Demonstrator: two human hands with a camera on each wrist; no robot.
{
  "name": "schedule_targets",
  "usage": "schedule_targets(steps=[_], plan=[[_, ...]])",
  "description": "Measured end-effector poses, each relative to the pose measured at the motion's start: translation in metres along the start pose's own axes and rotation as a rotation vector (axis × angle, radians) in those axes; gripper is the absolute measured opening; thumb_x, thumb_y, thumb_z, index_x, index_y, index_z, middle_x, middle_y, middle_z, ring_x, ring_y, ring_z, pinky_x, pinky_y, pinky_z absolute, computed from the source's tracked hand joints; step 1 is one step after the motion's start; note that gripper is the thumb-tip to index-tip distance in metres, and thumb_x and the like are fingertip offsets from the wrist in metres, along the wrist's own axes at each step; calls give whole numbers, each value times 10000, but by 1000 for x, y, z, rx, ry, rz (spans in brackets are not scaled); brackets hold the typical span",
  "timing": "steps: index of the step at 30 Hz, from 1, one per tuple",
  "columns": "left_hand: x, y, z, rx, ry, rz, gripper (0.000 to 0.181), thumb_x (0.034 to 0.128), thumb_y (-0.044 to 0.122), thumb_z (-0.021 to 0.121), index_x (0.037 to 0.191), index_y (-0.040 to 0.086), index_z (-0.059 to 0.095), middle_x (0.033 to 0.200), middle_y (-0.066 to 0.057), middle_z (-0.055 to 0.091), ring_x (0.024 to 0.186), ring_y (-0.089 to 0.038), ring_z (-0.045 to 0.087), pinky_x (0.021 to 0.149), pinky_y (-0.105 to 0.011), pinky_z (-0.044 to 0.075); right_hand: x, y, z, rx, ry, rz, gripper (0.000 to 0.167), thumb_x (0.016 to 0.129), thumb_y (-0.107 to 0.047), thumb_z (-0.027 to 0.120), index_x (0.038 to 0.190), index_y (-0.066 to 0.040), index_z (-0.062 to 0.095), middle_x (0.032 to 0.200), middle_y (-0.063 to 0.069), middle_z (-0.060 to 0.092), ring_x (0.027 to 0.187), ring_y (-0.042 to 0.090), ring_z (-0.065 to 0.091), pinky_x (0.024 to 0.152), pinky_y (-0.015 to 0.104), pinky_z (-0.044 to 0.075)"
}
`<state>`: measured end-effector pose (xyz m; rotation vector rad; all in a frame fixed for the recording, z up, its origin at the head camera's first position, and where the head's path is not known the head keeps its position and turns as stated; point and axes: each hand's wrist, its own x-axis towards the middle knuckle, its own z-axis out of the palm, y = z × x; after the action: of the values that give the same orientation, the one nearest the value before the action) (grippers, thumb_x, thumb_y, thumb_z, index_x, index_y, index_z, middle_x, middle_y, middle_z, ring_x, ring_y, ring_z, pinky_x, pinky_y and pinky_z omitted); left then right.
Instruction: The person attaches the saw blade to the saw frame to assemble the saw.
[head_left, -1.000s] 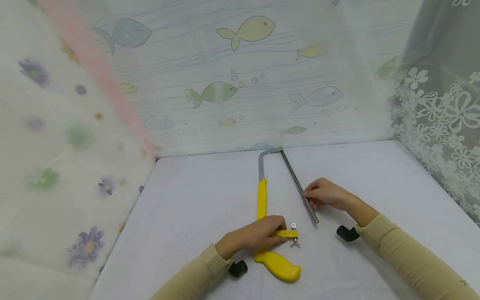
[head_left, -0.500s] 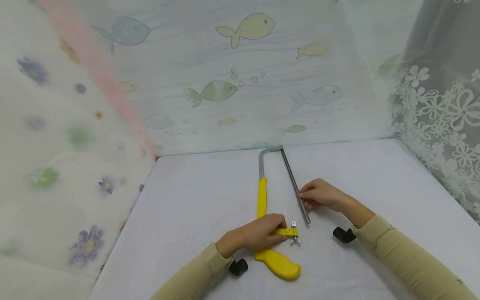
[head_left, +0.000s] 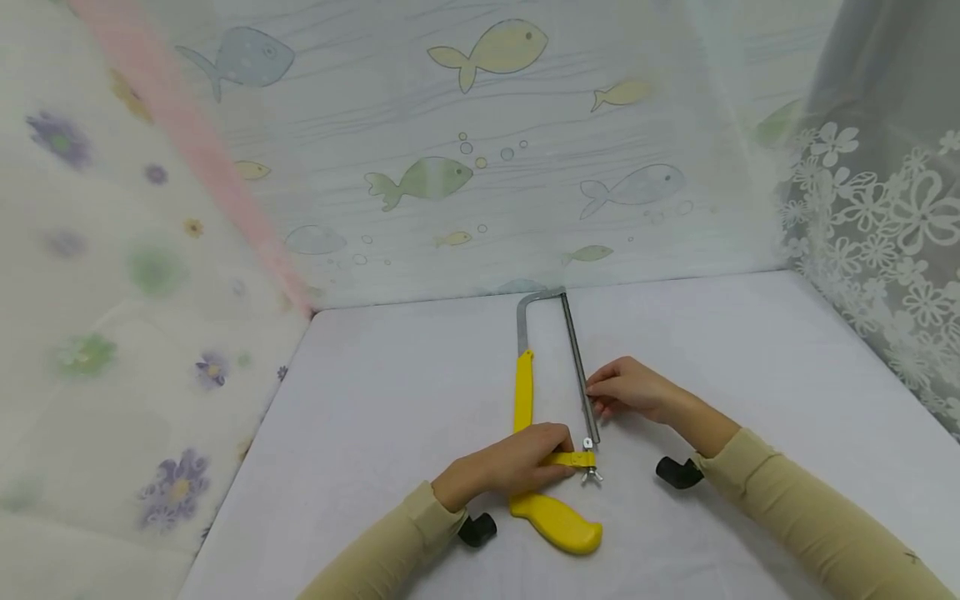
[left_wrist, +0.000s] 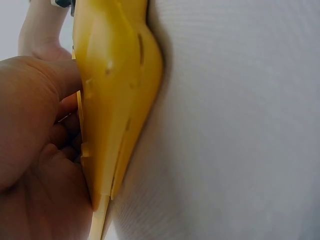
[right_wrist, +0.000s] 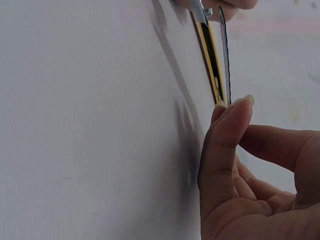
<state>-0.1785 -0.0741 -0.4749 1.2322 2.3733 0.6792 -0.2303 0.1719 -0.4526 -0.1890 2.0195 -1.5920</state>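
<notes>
Fingers [right_wrist: 220, 155] of the right hand [head_left: 630, 390] pinch the blade [head_left: 575, 350]; the left hand [head_left: 521, 460] curls palm-down round the yellow frame [head_left: 523, 392].

Saw frame [head_left: 523, 392] partly hidden, right sleeve [head_left: 817, 504] cropped

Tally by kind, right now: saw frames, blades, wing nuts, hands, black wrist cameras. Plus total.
Saw frame: 1
Blade: 1
Wing nut: 1
Hands: 2 (left hand on the frame, right hand on the blade)
Black wrist cameras: 2 (left camera, right camera)
Total: 7
</notes>
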Motion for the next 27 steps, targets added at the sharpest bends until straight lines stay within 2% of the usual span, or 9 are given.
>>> schedule_targets(steps=[19,24,27], plan=[[0,2,-2,-8,-1,-13,145,1039,263,626,1111,147,577,1004,88,575,883,-52,505,802,-165,432,6,1,4,14,-6,9,275,997,12,563,1210,185,567,872,113,670,728,138,636,674,247,561],[1,1,-1,-12,-6,-20,150,1042,270,620,1112,145,580,1006,85,580,884,-50,504,806,-167,432,5,3,5,-9,-4,2,280,1002,4,564,1216,184,571,888,119,678,736,144,644,677,256,563],[0,0,1,-13,-6,-22,148,1041,271,622,1108,144,582,999,86,582,880,-50,506,803,-164,434,3,4,7,-67,7,-26,275,1002,-16,577,1200,174,592,887,125,692,729,155,651,674,275,564]])
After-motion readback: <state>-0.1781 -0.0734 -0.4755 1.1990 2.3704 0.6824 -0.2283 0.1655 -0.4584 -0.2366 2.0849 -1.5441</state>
